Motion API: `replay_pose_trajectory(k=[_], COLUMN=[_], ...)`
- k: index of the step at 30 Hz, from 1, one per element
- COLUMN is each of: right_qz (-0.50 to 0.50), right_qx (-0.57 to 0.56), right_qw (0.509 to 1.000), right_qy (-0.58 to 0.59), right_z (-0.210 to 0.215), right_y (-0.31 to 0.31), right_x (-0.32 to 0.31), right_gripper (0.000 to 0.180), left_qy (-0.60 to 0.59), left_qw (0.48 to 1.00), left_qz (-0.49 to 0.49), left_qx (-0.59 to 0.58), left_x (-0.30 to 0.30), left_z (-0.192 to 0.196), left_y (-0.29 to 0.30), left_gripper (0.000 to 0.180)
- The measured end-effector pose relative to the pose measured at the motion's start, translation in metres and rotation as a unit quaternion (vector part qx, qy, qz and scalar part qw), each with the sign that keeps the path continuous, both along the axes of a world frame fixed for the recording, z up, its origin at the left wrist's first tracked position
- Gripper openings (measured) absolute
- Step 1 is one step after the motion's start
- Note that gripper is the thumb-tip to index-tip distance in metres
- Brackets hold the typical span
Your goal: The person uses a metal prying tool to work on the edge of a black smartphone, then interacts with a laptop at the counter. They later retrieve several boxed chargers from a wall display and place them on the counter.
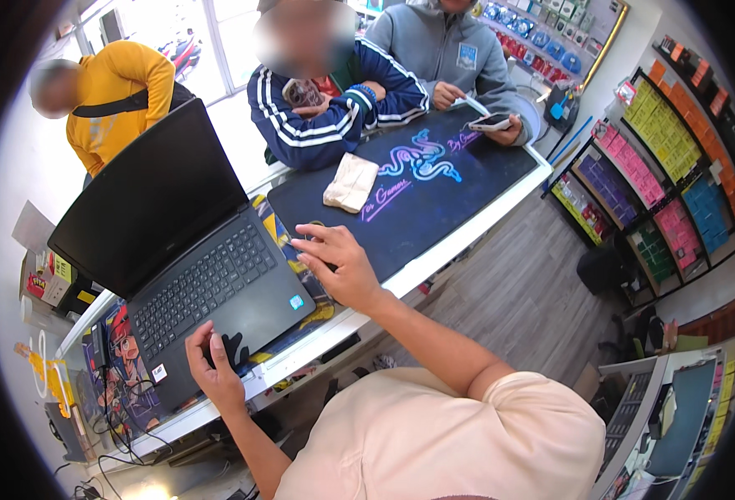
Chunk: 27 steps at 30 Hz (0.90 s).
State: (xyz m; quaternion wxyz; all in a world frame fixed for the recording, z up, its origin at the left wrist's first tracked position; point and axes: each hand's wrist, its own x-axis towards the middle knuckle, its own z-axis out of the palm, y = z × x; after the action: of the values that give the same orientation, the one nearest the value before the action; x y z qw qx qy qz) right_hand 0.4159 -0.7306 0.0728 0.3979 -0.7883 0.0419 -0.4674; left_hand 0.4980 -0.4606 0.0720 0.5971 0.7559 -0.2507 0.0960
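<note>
A black laptop [209, 275] stands unfolded on the counter in front of me, its screen dark. My left hand [217, 375] hovers at the laptop's front edge by the touchpad, fingers partly curled and apart, nothing held. Beyond the laptop's right edge, my right hand [340, 262] is raised with fingers spread and holds nothing. Whether either hand touches the laptop I cannot tell. A dark desk mat [417, 208] with a colourful snake emblem lies to the right, and a folded cream-coloured cloth or paper bag [351, 182] rests on it.
Across the counter are a person in a navy striped jacket [334, 108] and one in a grey jacket holding a phone [494, 122]. Someone in yellow [125, 92] bends at far left. Cables [125, 417] tangle left of the laptop. Racks of coloured cards [659, 167] line the right wall.
</note>
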Motion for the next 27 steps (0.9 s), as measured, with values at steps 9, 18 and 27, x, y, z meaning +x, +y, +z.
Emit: replay_pose_trajectory(k=[9,18,27], right_qz=[0.061,0.046,0.034], right_qx=[0.000,0.004,-0.057], right_qw=[0.992,0.998,0.998], right_qy=[0.109,0.037,0.021], right_z=[-0.002,0.008,0.013], right_y=[-0.009,-0.004,-0.008], right_x=[-0.012,-0.015,-0.014], right_gripper=[0.039,0.037,0.029], left_qy=[0.006,0.012,0.077], left_qw=[1.000,0.999,0.996], left_qz=[0.007,0.008,0.014], left_qx=[-0.018,-0.033,-0.049], left_x=[0.000,0.001,0.001], left_z=[0.003,-0.005,-0.010], left_y=[-0.003,0.001,0.004], left_gripper=[0.024,0.024,0.028])
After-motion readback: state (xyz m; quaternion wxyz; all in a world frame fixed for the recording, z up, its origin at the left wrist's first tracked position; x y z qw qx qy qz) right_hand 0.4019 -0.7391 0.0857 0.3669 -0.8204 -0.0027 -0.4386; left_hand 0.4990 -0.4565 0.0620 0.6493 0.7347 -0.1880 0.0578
